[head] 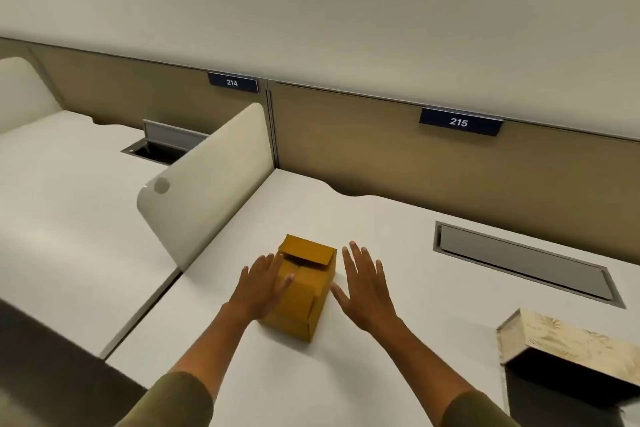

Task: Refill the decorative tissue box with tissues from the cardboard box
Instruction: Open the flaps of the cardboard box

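Observation:
A small brown cardboard box [304, 291] stands on the white desk [398, 357], its top flaps folded shut. My left hand [263, 284] lies flat against the box's left side, fingers spread. My right hand [367, 288] hovers just right of the box, palm down and fingers apart, with its thumb close to the box's right edge. At the lower right the decorative tissue box [568, 350], cream with a pale leaf pattern, lies with its dark open side facing me. No tissues are visible.
A closed grey cable hatch [526, 263] is set into the desk behind the tissue box. A cream divider panel [207, 180] separates this desk from the left one, which has an open hatch [152, 149]. Tan partitions with number plates 214 and 215 run along the back.

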`<state>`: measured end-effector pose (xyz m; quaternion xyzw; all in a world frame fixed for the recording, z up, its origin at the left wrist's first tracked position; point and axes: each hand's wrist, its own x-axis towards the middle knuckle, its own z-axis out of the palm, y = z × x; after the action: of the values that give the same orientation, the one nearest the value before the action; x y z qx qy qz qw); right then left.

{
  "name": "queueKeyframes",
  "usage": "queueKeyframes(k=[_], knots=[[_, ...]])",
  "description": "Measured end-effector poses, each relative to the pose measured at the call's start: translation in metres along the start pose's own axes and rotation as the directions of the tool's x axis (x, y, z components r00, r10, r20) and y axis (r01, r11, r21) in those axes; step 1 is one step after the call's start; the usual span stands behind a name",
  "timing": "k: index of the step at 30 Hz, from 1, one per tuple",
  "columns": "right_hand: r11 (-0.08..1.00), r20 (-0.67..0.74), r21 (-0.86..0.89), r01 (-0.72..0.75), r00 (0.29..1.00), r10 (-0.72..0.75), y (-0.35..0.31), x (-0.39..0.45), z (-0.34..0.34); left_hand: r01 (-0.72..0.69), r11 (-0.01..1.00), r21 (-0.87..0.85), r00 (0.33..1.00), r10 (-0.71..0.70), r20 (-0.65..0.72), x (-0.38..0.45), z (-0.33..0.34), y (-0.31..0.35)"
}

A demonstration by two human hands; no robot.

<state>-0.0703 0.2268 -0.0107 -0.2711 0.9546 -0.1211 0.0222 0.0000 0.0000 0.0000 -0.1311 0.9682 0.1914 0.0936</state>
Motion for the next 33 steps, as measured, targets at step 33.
queueKeyframes(k=[33], knots=[[0.933, 0.395, -0.136, 0.334, 0.882, -0.258, -0.081, 0.092, 0.065, -0.45, 0.891, -0.05, 0.877, 0.452, 0.16, 0.024, 0.022, -0.084]])
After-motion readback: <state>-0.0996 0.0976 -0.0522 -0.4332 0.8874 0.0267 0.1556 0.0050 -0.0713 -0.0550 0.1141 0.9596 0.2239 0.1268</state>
